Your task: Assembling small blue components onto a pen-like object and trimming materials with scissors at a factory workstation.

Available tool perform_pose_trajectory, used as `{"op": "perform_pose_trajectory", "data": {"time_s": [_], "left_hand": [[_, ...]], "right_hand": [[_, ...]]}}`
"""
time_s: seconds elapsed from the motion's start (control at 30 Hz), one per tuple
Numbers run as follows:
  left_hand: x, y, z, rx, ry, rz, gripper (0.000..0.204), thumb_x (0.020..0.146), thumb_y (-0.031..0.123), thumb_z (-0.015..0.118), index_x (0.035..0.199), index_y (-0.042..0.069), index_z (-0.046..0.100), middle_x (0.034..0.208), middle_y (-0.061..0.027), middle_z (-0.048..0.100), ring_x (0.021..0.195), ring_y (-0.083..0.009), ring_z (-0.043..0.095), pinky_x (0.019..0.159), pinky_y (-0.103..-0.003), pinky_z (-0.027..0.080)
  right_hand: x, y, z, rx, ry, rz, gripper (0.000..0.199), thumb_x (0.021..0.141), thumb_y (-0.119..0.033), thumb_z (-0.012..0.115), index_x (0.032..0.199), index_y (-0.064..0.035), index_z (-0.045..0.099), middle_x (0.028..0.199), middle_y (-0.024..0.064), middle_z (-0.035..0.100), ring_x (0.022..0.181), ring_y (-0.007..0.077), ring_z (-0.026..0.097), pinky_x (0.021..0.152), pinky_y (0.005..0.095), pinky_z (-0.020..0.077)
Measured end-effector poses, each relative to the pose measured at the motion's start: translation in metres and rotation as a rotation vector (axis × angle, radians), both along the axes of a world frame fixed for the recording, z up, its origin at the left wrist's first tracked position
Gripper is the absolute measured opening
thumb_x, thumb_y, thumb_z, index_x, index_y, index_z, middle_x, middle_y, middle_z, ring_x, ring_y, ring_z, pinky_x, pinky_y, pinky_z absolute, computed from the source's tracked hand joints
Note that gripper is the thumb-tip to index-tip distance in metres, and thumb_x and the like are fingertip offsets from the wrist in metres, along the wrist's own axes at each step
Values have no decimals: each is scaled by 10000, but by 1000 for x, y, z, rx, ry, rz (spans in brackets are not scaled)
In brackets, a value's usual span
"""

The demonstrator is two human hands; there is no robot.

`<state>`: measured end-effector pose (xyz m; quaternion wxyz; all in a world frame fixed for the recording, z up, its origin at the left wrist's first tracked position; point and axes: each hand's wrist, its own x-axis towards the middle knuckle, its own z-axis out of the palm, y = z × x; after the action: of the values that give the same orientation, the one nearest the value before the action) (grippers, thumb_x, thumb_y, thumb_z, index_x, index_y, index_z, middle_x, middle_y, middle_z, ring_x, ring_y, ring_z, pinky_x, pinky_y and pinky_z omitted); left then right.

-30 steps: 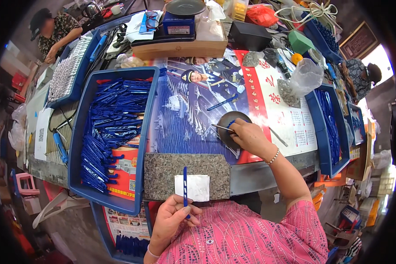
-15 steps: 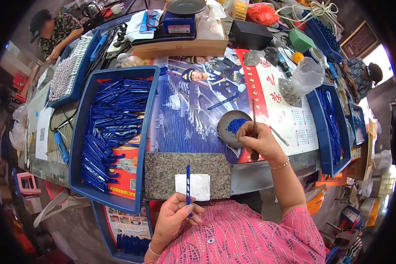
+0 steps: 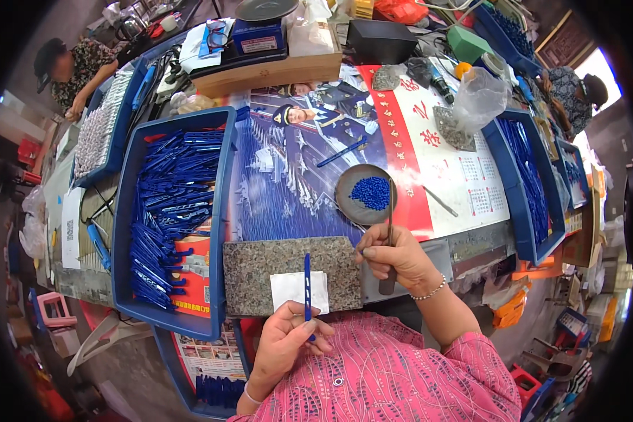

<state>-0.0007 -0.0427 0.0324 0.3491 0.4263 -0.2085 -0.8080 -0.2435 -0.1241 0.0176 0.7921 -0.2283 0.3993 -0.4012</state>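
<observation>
My left hand [image 3: 292,337] is closed round the lower end of a slim blue plastic strip [image 3: 307,281]. The strip stands nearly upright, with pale slots along it, over a folded white paper [image 3: 281,283] on a speckled stone slab [image 3: 246,271]. My right hand [image 3: 404,259] is closed on a thin dark metal tool [image 3: 390,204], whose wider flat end shows below the fingers. Its thumb and forefinger are pinched together; whether anything small sits between them I cannot tell. Just beyond that hand, a round grey dish [image 3: 346,190] holds many small blue pieces [image 3: 371,193].
Left of the slab stands a blue tray [image 3: 228,162] heaped with blue strips; another blue tray [image 3: 538,246] lies to the right. A loose strip [image 3: 342,151] and a metal rod [image 3: 439,202] rest on the poster. A wooden box [image 3: 267,76] stands behind. Two people sit at the far sides.
My right hand has moved left and nearer, from beside the dish toward the slab's right edge, still with the tool. My left hand keeps hold of the strip. The whole view has shifted slightly.
</observation>
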Motion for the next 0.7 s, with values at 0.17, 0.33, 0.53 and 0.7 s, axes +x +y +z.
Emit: {"op": "perform_pose_trajectory", "data": {"time_s": [0.17,0.33,0.53,0.7], "left_hand": [[-3,4,1,-1,18,21,182,887,41,453,1059,-20,450,847,-227,615,631,-226,643,528,-263,526],[-5,4,1,18,10,49,168,884,16,436,1046,-24,448,835,-235,615,609,-243,641,514,-276,530],[-3,9,-1,-7,70,5,168,911,48,449,1068,-11,439,888,-198,624,658,-202,652,556,-248,533],[-2,11,-2,-6,40,-24,179,915,57,441,1081,-12,433,886,-189,629,647,-186,648,535,-229,517]], "right_hand": [[1,6,-1,-32,24,20,143,802,-42,632,906,18,554,828,150,634,471,71,473,428,191,382],[1,9,-5,-32,28,31,143,799,-39,634,908,18,561,823,145,635,472,68,473,430,191,383],[2,16,-4,-17,-3,38,138,799,-34,630,908,16,561,807,130,634,464,66,462,429,193,383],[7,23,-2,15,-51,45,125,802,-35,624,899,10,559,777,118,624,456,73,457,420,202,379]]}}
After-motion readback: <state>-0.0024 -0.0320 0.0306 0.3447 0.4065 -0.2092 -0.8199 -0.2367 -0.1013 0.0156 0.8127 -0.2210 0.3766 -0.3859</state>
